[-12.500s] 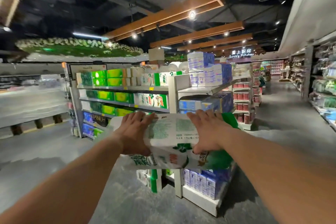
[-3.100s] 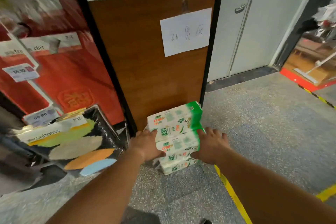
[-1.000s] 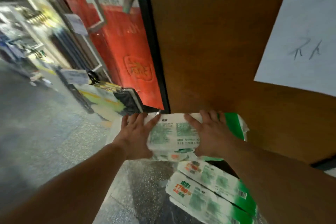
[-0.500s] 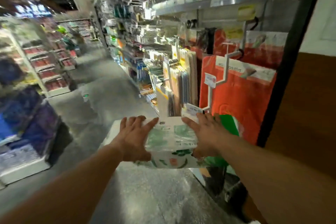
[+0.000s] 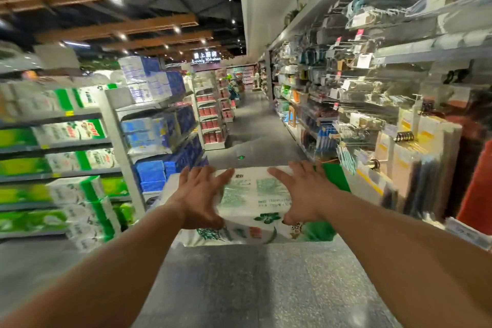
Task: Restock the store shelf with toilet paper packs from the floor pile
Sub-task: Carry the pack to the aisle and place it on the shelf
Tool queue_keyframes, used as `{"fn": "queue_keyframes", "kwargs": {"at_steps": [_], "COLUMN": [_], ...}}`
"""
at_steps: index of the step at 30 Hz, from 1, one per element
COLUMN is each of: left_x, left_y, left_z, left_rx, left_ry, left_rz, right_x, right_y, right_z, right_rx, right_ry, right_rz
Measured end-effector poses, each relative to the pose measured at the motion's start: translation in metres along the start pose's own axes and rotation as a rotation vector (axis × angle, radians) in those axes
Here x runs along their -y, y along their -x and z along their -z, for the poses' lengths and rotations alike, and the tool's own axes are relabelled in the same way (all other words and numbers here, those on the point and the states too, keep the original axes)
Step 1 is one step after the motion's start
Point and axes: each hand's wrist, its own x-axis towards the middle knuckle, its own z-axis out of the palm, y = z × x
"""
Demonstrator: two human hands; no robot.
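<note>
I hold a white and green toilet paper pack [image 5: 255, 192] in the air in front of me, lying flat at about waist height. My left hand [image 5: 198, 194] grips its left part and my right hand [image 5: 300, 192] its right part, fingers spread over the top. To my left stands the store shelf [image 5: 111, 120], blurred, with green and white toilet paper packs [image 5: 80, 132] on several levels. The pack is still apart from that shelf.
Blue tissue packs [image 5: 159, 128] fill the shelf's end bay. A long wall rack of hanging goods [image 5: 359, 104] runs along the right. Between them a grey aisle floor [image 5: 255, 125] leads away, with more shelf units [image 5: 213, 114] farther back.
I lifted the pack off the floor pile by the wooden panel and turned left with it. The view now faces down the aisle, with the toilet paper shelf on my left.
</note>
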Motion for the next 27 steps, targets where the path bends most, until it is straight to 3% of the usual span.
{"fn": "queue_keyframes", "kwargs": {"at_steps": [9,21,27], "left_x": [0.161,0.393,0.512], "left_y": [0.02,-0.044,-0.059], "left_z": [0.005,-0.03,-0.043], "left_rx": [-0.039,-0.018,-0.013], "left_ry": [-0.099,-0.107,-0.145], "left_rz": [0.22,0.573,0.652], "right_x": [0.117,0.25,0.33], "right_y": [-0.165,-0.461,-0.579], "right_z": [0.009,0.003,0.005], "right_rx": [-0.06,-0.096,-0.119], "right_ry": [0.004,-0.033,-0.045], "right_rz": [0.233,0.562,0.688]}}
